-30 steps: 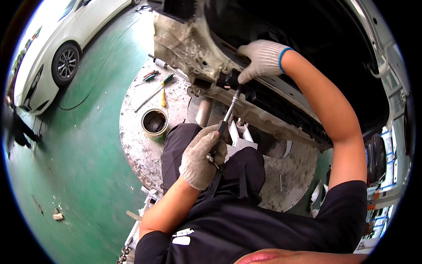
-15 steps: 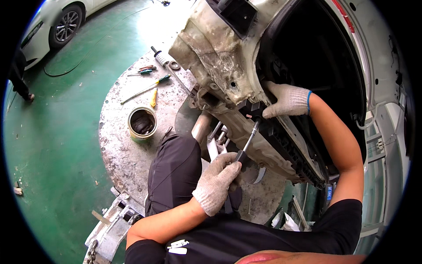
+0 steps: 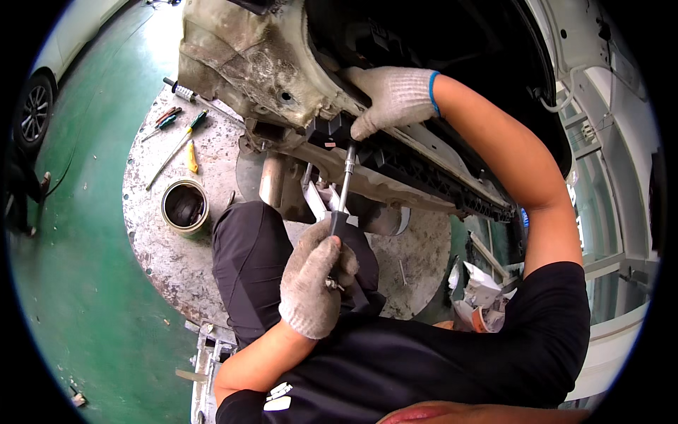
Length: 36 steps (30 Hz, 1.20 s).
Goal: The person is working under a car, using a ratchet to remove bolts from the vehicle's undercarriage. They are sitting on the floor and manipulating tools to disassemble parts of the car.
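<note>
My gloved left hand (image 3: 311, 275) grips the dark handle of a ratchet tool (image 3: 337, 225), whose long silver shaft and socket run up to a black plastic bracket (image 3: 328, 131) on the stripped car body (image 3: 240, 53). My gloved right hand (image 3: 388, 99) lies at that bracket beside the socket's tip, thumb on it and fingers partly hidden behind the body's edge. A dark perforated plastic strip (image 3: 438, 187) runs rightward along the body, beneath my right forearm.
A round, stained metal platform (image 3: 152, 247) carries a tin (image 3: 184, 205), screwdrivers (image 3: 169, 152), a yellow-handled tool (image 3: 191, 157) and a long tool with a ridged grip (image 3: 185, 93). At left are a white car (image 3: 63, 35) and another person's dark-clad leg (image 3: 28, 184); debris (image 3: 480, 293) lies at lower right.
The view shifted one way and back, so the body and platform now appear further left. My left hand stays on the tool and my right hand at the bracket.
</note>
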{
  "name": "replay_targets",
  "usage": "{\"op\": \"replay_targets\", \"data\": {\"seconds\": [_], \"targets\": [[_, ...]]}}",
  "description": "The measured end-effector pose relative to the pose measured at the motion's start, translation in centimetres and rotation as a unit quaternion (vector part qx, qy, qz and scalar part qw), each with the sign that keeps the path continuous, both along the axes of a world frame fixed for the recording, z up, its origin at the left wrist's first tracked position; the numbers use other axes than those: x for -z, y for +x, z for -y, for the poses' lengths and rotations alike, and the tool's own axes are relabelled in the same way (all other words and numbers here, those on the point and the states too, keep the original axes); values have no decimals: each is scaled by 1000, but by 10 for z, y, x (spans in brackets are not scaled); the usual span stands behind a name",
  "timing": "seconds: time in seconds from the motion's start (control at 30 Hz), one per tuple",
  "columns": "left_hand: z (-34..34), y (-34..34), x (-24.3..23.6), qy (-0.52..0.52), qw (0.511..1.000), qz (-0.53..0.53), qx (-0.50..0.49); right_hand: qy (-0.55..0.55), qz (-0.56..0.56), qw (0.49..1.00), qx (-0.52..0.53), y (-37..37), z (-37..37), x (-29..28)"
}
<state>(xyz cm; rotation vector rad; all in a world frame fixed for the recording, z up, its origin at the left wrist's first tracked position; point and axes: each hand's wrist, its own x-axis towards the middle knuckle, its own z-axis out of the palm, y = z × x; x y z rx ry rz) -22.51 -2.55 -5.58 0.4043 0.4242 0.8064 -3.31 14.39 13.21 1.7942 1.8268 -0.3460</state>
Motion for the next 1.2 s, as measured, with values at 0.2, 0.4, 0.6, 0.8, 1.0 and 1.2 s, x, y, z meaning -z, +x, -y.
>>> {"op": "replay_targets", "data": {"seconds": [0.2,0.4,0.6,0.8,1.0,1.2], "targets": [[2,8,9,-54,997,45,14,33,-27,998,-34,20,4,8],[-2,7,-13,205,941,-252,-89,50,-58,996,-41,19,9,4],[3,11,-5,384,784,-454,-180,63,-106,992,-24,26,16,7],[8,8,-2,184,956,-150,-171,63,-116,991,-15,30,16,9],[14,18,2,-65,993,-56,-87,65,-138,988,1,39,4,27],[8,14,-7,97,968,-199,-116,58,-142,988,-13,44,9,25]]}}
